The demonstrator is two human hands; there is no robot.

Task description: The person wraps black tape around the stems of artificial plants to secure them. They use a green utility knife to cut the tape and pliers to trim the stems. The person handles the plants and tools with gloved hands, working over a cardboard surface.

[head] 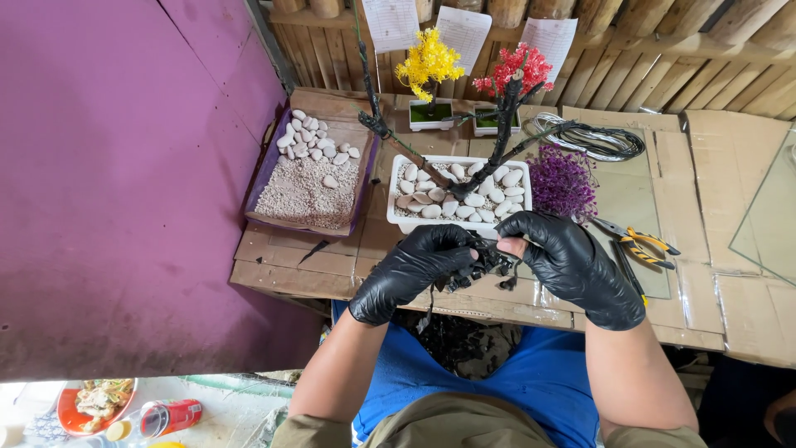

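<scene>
Both hands in black gloves, near edge of cardboard-covered table (274, 270). Left hand (414, 267) curled tight round black twisted stem piece (481, 267); right hand (568, 264) pinches its other end w/ fingertips. Just beyond: white planter (406, 222) w/ pebbles & dark branches. Pliers (643, 245) lie to the right.

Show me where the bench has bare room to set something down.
Bare cardboard lies between the purple tray and the near bench edge, and right of the pliers up to the glass sheet. Around the white planter and both hands it is crowded.
</scene>
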